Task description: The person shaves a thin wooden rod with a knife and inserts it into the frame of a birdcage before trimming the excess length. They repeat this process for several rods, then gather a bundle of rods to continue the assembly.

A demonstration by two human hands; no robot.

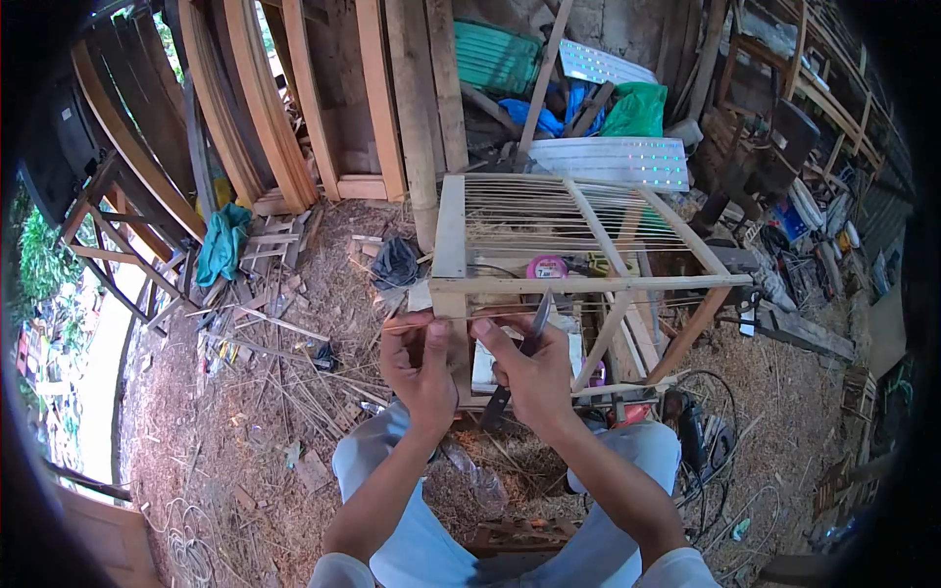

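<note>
My left hand (420, 370) is closed, its thumb and fingers pinching one end of a thin wooden stick (459, 318). In my right hand (534, 372) is a knife (542, 318), its blade pointing up and its dark handle running down past the palm. That hand's thumb and forefinger also pinch the stick's other side. Just beyond both hands stands a pale wooden frame (588, 285) strung with many thin parallel sticks (520, 218), like a cage. A pink roll of tape (546, 268) shows at the frame's front bar.
Wood shavings and scraps cover the ground (245, 392). Tall wooden frames (260, 108) lean at the back left, near a teal cloth (223, 243). A black cable (730, 421) loops at the right. White panels (608, 162) and a green bag (635, 108) lie behind the cage.
</note>
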